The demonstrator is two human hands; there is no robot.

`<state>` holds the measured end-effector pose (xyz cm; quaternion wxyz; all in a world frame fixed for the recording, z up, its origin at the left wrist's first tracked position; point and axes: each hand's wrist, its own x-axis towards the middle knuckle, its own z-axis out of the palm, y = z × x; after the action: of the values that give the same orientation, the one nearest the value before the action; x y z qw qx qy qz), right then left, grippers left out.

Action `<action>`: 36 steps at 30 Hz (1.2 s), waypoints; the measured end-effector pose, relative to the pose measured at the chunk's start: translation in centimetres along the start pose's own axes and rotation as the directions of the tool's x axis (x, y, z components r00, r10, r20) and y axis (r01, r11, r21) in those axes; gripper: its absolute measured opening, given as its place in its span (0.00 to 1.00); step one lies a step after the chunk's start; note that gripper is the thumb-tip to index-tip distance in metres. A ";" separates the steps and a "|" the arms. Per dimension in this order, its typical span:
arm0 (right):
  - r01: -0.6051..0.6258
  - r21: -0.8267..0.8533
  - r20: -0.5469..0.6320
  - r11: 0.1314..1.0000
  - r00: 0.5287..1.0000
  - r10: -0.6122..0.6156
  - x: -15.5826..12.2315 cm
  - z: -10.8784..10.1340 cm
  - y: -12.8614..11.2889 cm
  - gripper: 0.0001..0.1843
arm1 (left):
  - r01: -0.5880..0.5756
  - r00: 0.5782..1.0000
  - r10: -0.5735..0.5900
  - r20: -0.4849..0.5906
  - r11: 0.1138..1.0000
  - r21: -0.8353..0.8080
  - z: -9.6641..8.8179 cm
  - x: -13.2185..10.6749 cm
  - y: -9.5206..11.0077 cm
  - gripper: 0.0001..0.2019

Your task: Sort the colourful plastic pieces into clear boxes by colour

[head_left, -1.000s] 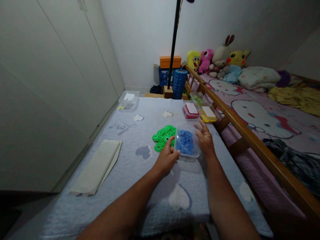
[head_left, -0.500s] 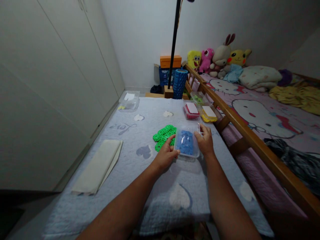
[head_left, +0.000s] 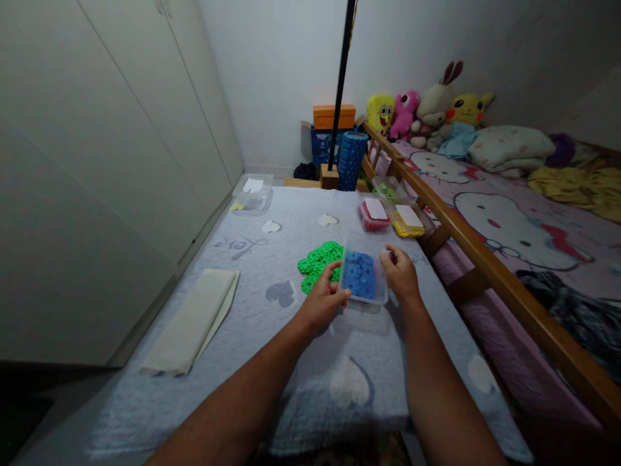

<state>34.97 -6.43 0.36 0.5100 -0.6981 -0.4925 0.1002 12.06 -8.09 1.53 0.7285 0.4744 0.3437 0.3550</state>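
A clear plastic box (head_left: 365, 300) on the cloth-covered table holds a stack of blue notched plastic discs (head_left: 359, 275). My left hand (head_left: 326, 296) grips its left side, thumb at the near left corner and fingers along the edge. At the box's right edge is my right hand (head_left: 402, 274), with thumb and fingers pinched on the rim or lid; which of the two I cannot tell. Just left of the box, partly behind my left hand, lies a loose pile of green discs (head_left: 320, 260).
Boxes of red discs (head_left: 374, 217), yellow discs (head_left: 408, 221) and light green discs (head_left: 387, 190) stand at the back right, beside the wooden bed rail (head_left: 453, 252). Another clear box (head_left: 259, 199) with pale yellow pieces is back left. A folded beige cloth (head_left: 194, 320) lies front left.
My right hand has shifted slightly right and down along the box's right edge. The bright glare over the blue discs is gone. My left hand keeps its grip.
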 end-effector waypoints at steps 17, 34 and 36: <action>-0.117 0.257 0.217 0.959 0.974 0.061 -0.3 -1.6 -0.9 0.43 | -0.075 0.997 0.075 -0.018 0.997 0.035 -0.2 0.2 -0.2 0.33; -0.164 0.357 0.301 0.920 0.952 0.053 -0.6 -1.2 -0.8 0.38 | -0.193 0.974 0.200 -0.106 0.979 0.071 -0.5 0.5 -0.4 0.16; -0.176 0.348 0.300 0.921 0.952 0.069 -0.6 -1.4 -1.1 0.33 | -0.204 0.970 0.215 -0.114 0.974 0.102 -0.5 0.5 -0.5 0.15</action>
<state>34.95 -7.79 1.64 0.5499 -0.5974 -0.4871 0.3215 11.95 -7.57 0.85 0.6422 0.5172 0.3517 0.4431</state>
